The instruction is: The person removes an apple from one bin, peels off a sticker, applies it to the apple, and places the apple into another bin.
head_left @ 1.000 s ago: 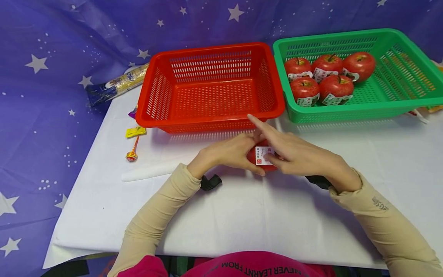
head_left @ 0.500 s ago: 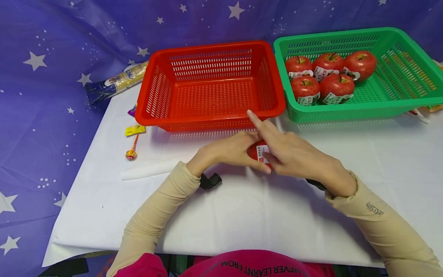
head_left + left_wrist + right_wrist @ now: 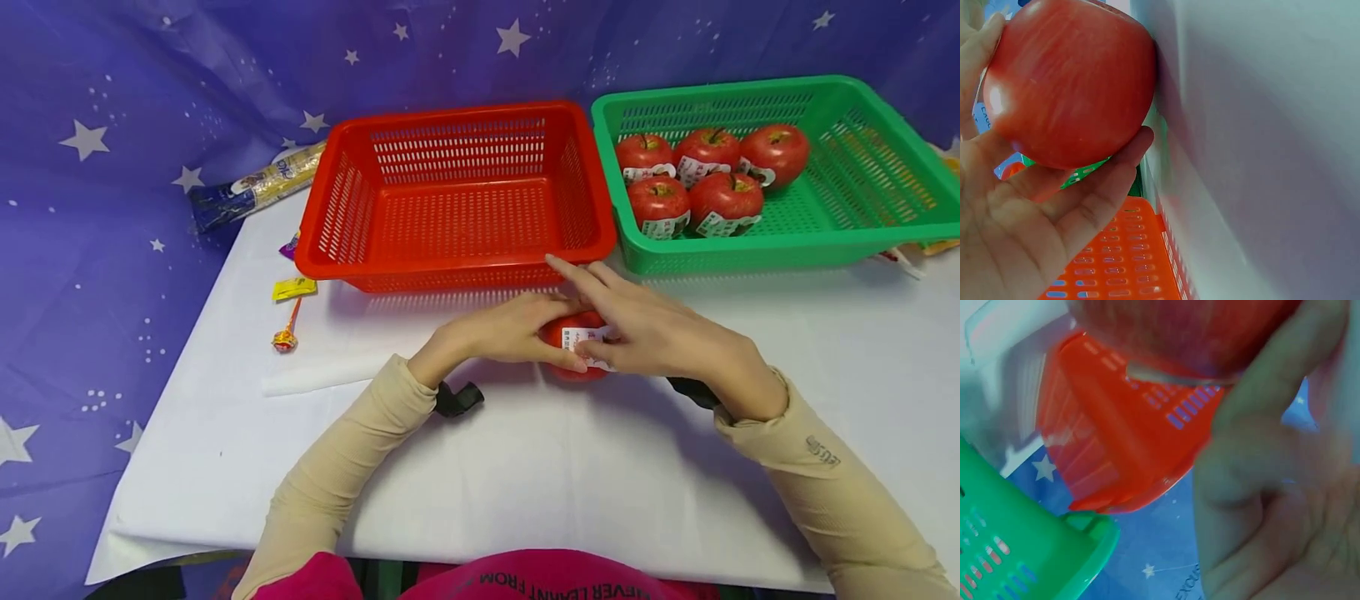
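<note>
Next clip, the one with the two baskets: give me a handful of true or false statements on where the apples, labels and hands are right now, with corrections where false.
1. Both hands hold one apple over the white table. True: the left hand and right hand both have their fingers on it.
2. The red basket holds three apples. False: nothing lies in it.
3. The green basket holds five red apples. True.
4. The held apple carries no label. False: a white label sits on it, under the right hand's fingers.
5. The lollipop lies right of the green basket. False: it lies on the table left of the red basket.
</note>
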Action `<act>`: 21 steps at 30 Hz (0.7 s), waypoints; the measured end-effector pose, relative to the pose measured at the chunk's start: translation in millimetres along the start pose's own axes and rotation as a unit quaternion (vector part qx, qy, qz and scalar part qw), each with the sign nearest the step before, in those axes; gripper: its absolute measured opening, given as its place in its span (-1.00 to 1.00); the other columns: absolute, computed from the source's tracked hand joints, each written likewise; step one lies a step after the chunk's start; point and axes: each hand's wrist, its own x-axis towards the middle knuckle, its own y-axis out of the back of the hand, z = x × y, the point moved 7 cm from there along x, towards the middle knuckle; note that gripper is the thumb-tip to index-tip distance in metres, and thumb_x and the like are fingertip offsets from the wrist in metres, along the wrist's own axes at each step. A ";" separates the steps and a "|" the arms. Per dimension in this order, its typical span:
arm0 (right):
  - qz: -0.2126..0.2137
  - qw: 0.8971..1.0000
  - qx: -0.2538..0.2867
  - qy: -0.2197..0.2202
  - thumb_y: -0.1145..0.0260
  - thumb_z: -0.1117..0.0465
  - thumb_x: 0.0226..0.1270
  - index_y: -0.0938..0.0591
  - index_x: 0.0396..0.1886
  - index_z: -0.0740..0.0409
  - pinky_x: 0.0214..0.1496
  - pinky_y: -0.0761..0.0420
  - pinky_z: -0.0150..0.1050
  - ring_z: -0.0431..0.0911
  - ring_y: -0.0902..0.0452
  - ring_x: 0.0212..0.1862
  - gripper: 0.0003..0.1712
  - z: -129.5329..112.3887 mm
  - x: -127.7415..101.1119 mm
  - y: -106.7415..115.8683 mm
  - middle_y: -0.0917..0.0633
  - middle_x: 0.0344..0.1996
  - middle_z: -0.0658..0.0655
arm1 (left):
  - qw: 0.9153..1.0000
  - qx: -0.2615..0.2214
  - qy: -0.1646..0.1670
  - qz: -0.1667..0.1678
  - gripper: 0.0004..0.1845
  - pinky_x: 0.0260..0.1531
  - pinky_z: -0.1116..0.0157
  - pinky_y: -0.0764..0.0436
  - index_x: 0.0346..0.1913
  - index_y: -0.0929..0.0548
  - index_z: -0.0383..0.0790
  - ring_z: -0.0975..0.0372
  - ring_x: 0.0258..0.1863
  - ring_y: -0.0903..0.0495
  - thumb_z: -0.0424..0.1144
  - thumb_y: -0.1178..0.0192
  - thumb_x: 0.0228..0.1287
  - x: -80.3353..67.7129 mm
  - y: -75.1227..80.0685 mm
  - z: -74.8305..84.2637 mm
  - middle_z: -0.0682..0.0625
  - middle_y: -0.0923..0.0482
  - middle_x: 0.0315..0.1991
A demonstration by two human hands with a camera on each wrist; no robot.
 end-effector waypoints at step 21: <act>-0.062 0.997 -0.031 -0.040 -0.56 -0.31 -0.26 -0.05 0.52 -0.30 -0.23 -0.53 -0.17 -0.12 -0.58 -0.15 0.32 28.9 -12.6 7.8 -0.48 0.23 0.03 | 0.996 -0.086 0.022 -0.010 -0.27 0.09 0.37 -0.47 0.39 -0.34 0.04 0.32 0.10 -0.44 0.05 -0.33 0.16 1.9 -1.5 -10.5 0.11 -0.48 0.17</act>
